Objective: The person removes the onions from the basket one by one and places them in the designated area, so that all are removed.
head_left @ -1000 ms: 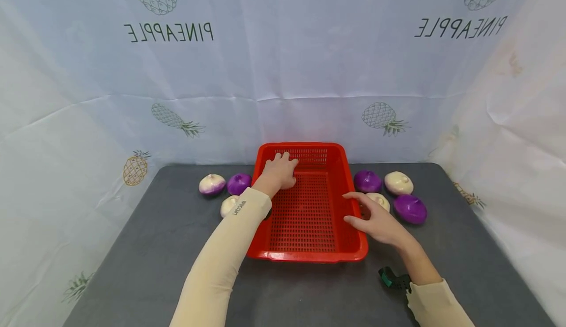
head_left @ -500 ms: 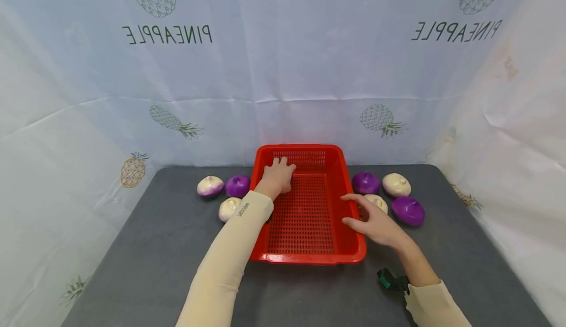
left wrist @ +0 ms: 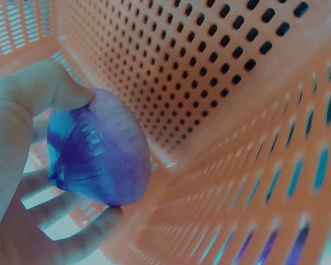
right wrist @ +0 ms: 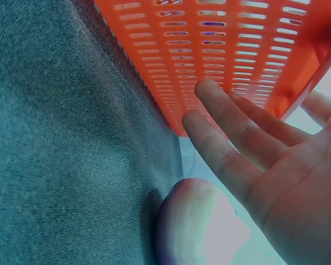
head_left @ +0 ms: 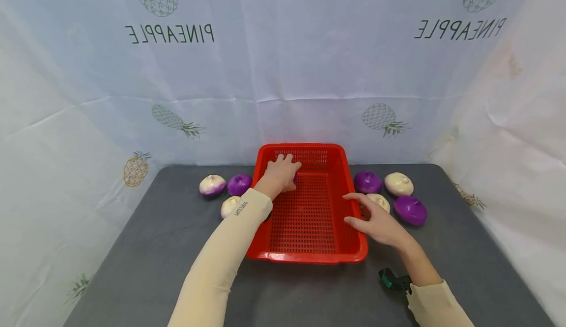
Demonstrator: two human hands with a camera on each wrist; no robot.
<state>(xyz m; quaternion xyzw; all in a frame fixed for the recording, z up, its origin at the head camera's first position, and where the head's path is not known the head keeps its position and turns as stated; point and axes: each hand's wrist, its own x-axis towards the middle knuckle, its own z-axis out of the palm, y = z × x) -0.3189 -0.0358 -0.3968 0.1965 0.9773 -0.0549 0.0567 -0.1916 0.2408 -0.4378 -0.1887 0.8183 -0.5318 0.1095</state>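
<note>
My left hand [head_left: 280, 175] reaches into the far left part of the red plastic basket [head_left: 307, 257]. It holds a purple onion [left wrist: 102, 149], thumb on one side and fingers on the other; in the head view the hand hides most of it. Beside the basket's right rim is my right hand [head_left: 376, 221], thumb and index finger extended over the edge. In the right wrist view its other fingers [right wrist: 231, 124] lie fairly straight along the outer slotted wall; whether they touch it I cannot tell. A pale onion [right wrist: 196, 223] lies below that hand.
Left of the basket lie a white-and-purple onion [head_left: 212, 185], a purple onion [head_left: 239, 184] and a pale onion [head_left: 229, 206], partly behind my sleeve. More onions lie on the right, including a purple one [head_left: 410, 210]. A white curtain [head_left: 305, 71] stands behind the grey table [head_left: 146, 263].
The left hand has shifted only slightly within the basket, and a bit of the purple onion now shows beside its fingers. The right hand stays at the basket's right rim.
</note>
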